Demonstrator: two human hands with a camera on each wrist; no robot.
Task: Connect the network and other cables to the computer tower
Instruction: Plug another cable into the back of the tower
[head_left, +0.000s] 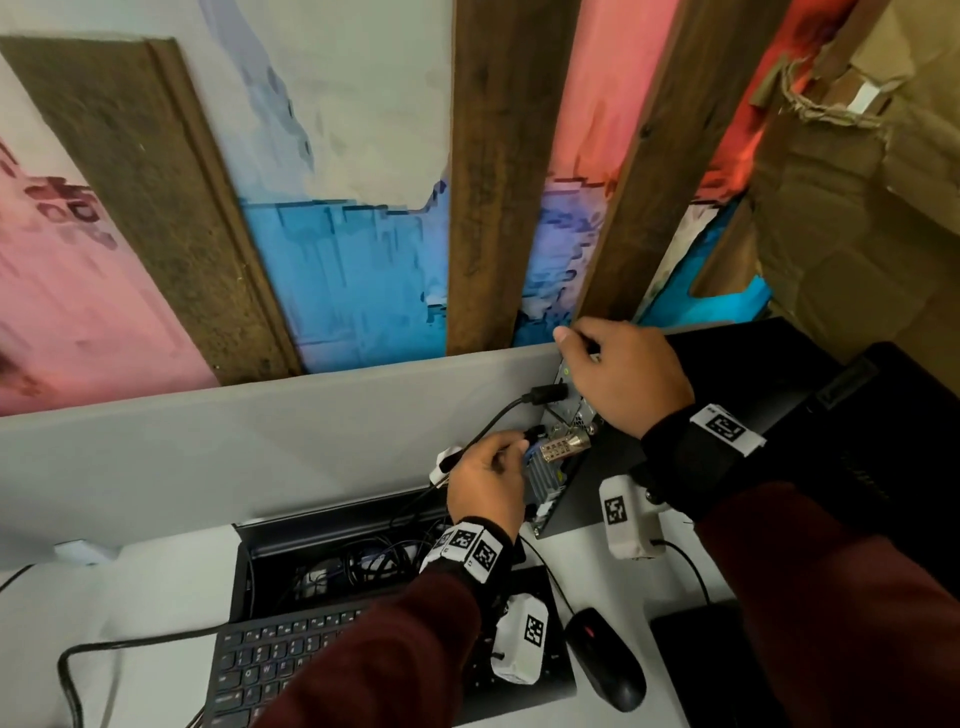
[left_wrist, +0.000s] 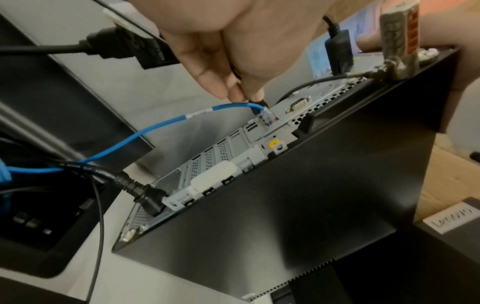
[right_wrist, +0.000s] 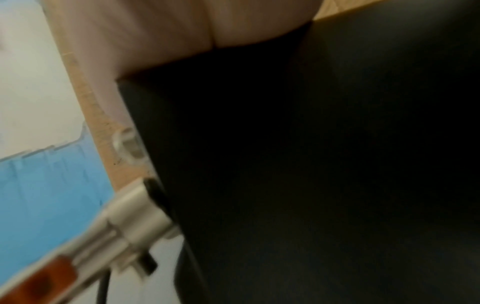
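Observation:
The black computer tower (head_left: 769, 415) stands on the desk at the right, its metal rear panel (left_wrist: 233, 156) facing left. My right hand (head_left: 587, 358) grips the tower's top rear corner; in the right wrist view only its palm (right_wrist: 182, 30) shows against the black case (right_wrist: 311, 164). My left hand (head_left: 511, 449) pinches a thin black plug (left_wrist: 258, 100) at the rear panel. Just below it, the blue network cable (left_wrist: 145, 131) ends in a clear plug (left_wrist: 267, 117) at a port. A black power cord (left_wrist: 145, 197) is plugged in low down, and a black video plug (left_wrist: 340, 53) higher up.
A silver combination cable lock (head_left: 563, 447) hangs off the tower's rear. A loose black connector (left_wrist: 145, 51) hangs by my left palm. A keyboard (head_left: 280, 660), a mouse (head_left: 605, 660) and an open cable tray (head_left: 337, 566) lie in front. A grey partition (head_left: 208, 441) backs the desk.

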